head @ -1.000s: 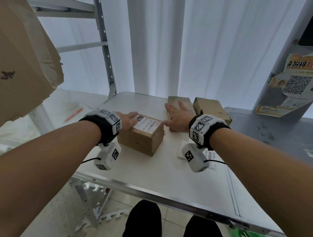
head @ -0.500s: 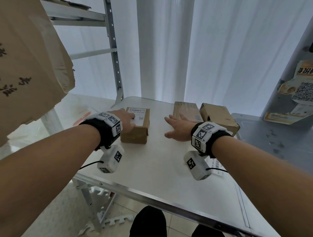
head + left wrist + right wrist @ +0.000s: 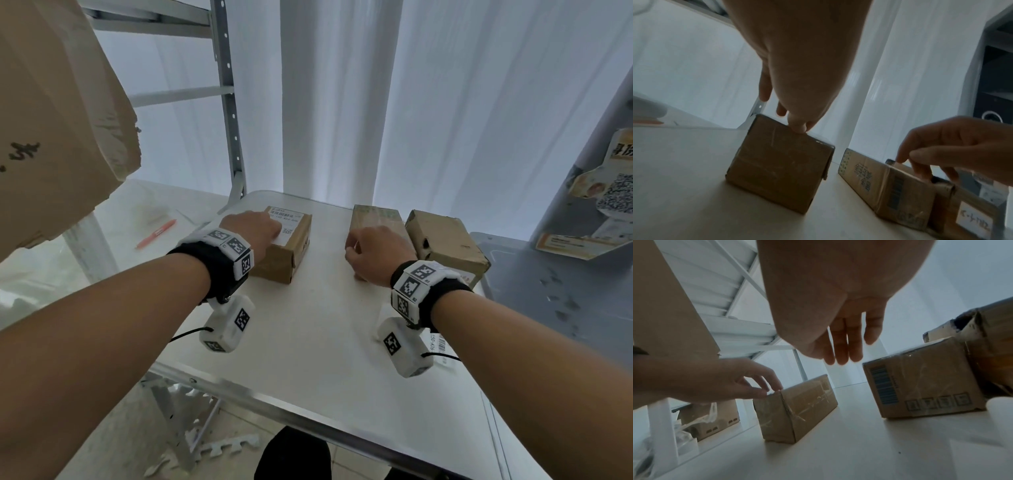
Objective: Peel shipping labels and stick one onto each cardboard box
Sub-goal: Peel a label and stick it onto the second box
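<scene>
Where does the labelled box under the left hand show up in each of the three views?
Head: labelled box upper centre-left, by the left hand.
Left wrist: centre, end face toward the camera, fingertips on its top edge.
Right wrist: lower centre-left, left hand's fingers at its near top corner.
Shared landmark: the printed box to its right.

Three brown cardboard boxes sit on the white bench [image 3: 308, 342]. The left box [image 3: 286, 251] lies flat at the far left; a white shipping label [image 3: 286, 222] with barcode and printed text covers its top face, and clear tape crosses its sides. The middle box [image 3: 375, 219] is narrow, with printed markings and a barcode on its side. The right box [image 3: 445, 243] touches the middle box, is angled, and shows a torn, dented near corner.
</scene>
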